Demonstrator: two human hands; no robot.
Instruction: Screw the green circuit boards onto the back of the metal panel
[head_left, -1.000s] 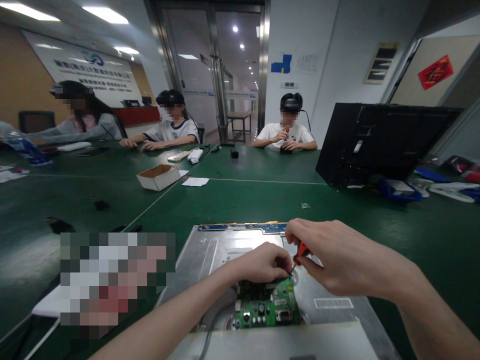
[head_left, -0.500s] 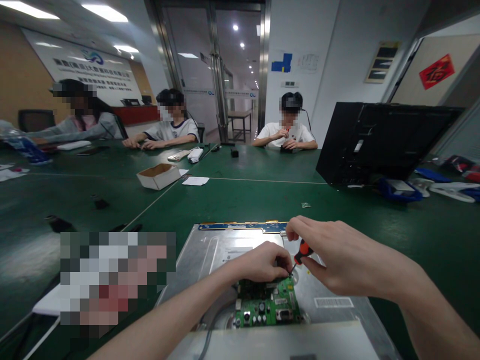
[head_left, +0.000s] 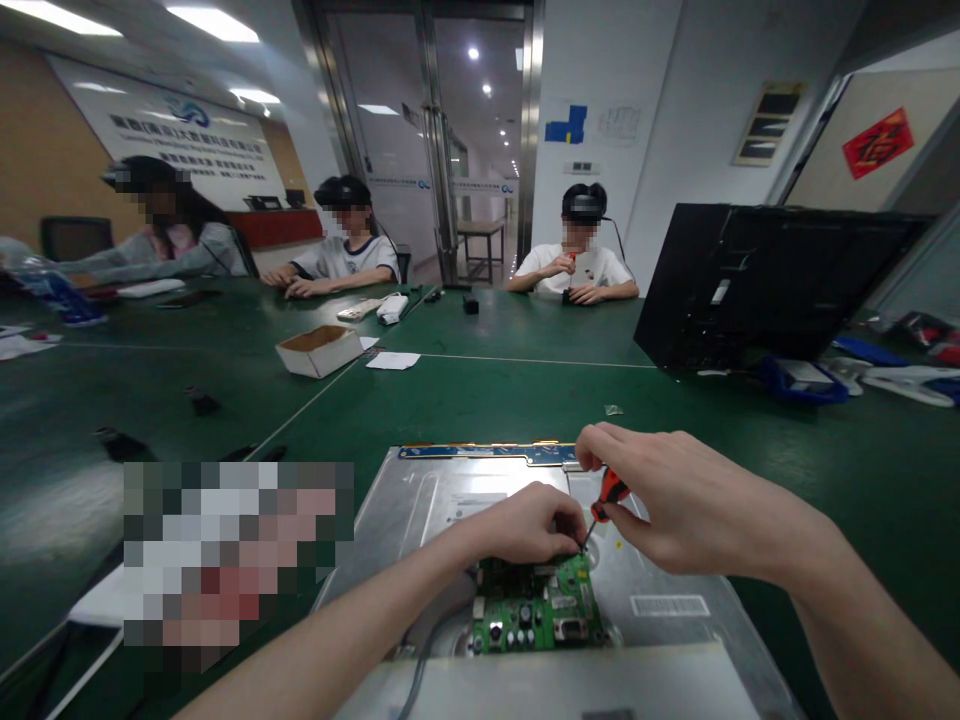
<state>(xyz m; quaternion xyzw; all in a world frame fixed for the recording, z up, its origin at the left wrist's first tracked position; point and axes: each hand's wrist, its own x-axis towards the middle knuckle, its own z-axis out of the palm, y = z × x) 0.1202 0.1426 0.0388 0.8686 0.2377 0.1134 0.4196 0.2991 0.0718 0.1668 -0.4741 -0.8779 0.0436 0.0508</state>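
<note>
A silver metal monitor back panel lies flat on the green table in front of me. On it sits a green circuit board. My left hand rests with curled fingers on the board's far edge, pinching something I cannot make out. My right hand grips a small screwdriver with an orange-and-black handle; its tip points down at the board's far right corner, right beside my left fingertips. A blue strip runs along the panel's far edge.
A black monitor shell stands at the right. A small open cardboard box and a white paper lie mid-table. Three people sit at the far side. Small dark parts lie at left; a blurred patch covers the near left.
My right hand has risen slightly and tilted the screwdriver handle up and to the right. The left hand stays on the board.
</note>
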